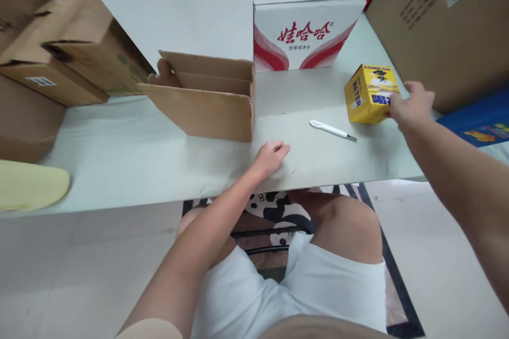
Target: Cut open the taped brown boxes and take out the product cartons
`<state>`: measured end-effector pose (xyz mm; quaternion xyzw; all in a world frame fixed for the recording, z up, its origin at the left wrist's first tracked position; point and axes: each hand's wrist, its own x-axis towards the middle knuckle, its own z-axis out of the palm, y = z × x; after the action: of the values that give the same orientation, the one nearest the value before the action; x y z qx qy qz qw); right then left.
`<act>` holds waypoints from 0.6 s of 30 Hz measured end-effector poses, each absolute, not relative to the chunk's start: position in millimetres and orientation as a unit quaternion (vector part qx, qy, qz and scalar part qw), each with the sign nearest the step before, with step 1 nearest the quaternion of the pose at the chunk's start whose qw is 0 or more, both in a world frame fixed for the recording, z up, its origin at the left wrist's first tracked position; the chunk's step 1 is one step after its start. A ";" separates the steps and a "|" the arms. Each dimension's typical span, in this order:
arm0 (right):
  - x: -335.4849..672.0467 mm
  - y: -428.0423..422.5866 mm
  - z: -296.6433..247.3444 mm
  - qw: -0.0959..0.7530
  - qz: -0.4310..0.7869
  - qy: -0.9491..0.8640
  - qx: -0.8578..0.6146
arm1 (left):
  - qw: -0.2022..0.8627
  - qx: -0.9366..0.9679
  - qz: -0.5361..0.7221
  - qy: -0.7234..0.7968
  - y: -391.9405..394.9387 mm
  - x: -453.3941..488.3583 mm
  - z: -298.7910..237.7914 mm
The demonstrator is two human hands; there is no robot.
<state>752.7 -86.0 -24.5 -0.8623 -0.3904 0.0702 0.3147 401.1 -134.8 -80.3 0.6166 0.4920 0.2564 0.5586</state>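
Note:
My right hand [414, 105] is at the right side of a small yellow box [371, 94] with blue lettering, its fingers closed on the near right edge. The box stands on the table and is partly hidden by the fingers. My left hand [272, 158] rests near the table's front edge, fingers loosely curled, with nothing visible in them. Between the two hands lies a scalpel [332, 130] with a white handle, its blade pointing right. An open brown cardboard box [217, 116] stands just behind and left of my left hand.
White cartons [178, 24] are stacked at the back, one carton [306, 37] with red lettering. Brown boxes [24, 85] line the left; a large carton [445, 37] and a blue box [477, 119] stand right. A pale yellow rounded object [32, 185] lies on the table [131, 164].

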 end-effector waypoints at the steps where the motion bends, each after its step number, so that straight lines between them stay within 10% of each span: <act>1: 749.5 -88.2 -23.4 0.280 0.051 -0.403 -0.870 | 0.548 0.630 0.249 0.492 -138.9 399.7 -79.5; 18: 737.4 17.8 -28.9 0.038 -0.047 -0.412 -0.909 | 0.380 0.842 0.011 0.383 -145.9 400.7 -73.8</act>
<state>737.4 17.8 -28.9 -0.9091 -0.4123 -0.0467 0.0380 400.7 -145.9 -73.8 0.8418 0.3830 0.0106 0.3802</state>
